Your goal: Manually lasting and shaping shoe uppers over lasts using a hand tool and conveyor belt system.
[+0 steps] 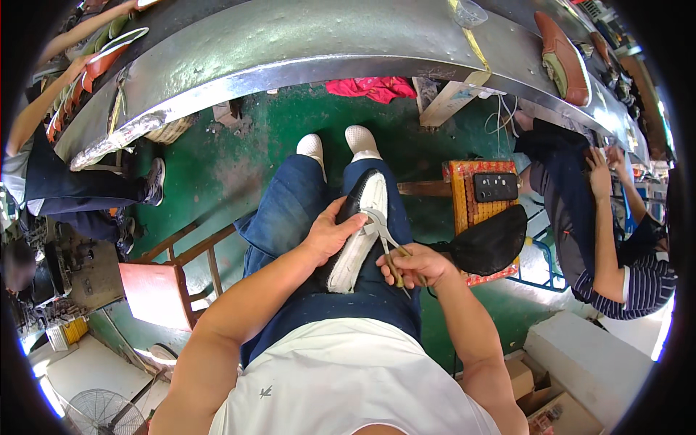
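Observation:
A black shoe [344,268] lies lengthwise over my lap, its pale underside turned up and its toe pointing away from me. My left hand [332,235] is closed around the shoe's left side, the thumb resting on the underside near the middle. In my right hand [419,267] is a pair of metal pincers [386,238], gripped by the handles. The head of the pincers is at the shoe's underside, close to my left thumb. Whether the jaws are biting on anything is too small to make out.
A metal-topped bench [290,54] curves across the front, with a brown shoe [565,61] and a clear cup [470,13] on it. At my right, a stool [464,196] bears a phone [496,186] and a black pouch [493,241]. Co-workers sit on both sides; a wooden chair [156,290] stands left.

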Demonstrator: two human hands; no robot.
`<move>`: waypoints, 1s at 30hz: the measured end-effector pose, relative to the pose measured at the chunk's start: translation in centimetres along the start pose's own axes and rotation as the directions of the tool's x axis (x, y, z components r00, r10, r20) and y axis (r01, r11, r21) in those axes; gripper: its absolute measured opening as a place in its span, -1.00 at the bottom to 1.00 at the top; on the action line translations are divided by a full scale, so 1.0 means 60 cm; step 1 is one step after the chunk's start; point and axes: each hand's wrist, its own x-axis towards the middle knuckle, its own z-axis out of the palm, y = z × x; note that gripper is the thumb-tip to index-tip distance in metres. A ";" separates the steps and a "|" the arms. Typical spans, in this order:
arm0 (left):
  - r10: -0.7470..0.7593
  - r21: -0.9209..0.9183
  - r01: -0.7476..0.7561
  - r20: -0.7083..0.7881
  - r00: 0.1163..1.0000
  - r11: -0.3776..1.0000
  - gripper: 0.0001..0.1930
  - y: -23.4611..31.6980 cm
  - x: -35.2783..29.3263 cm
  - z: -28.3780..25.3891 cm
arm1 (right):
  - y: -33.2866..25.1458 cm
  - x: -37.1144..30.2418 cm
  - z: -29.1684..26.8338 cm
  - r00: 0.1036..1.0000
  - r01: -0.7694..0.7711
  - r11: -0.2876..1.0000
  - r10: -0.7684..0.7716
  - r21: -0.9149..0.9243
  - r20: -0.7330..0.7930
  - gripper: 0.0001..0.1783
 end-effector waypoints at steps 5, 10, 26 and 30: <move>-0.065 0.082 0.068 -0.032 0.997 0.994 -0.29 0.019 0.005 0.004 | -0.078 -0.064 0.038 0.973 -0.159 0.936 0.094 -0.314 -0.213 -0.46; -0.038 0.304 0.072 -0.114 0.993 0.950 -0.27 0.048 -0.010 0.029 | -0.095 -0.029 0.094 0.859 -0.094 0.518 -0.389 -0.850 -0.332 -0.63; -0.249 0.223 0.220 0.111 0.962 0.950 -0.18 0.056 0.016 -0.009 | -0.085 -0.066 0.153 0.870 -0.407 0.455 -0.069 -0.792 -0.487 -0.65; -0.265 0.175 0.239 0.142 0.954 0.955 -0.18 0.058 0.016 -0.001 | -0.016 -0.054 0.119 0.914 -0.124 -0.043 -0.393 -0.991 -0.098 -0.59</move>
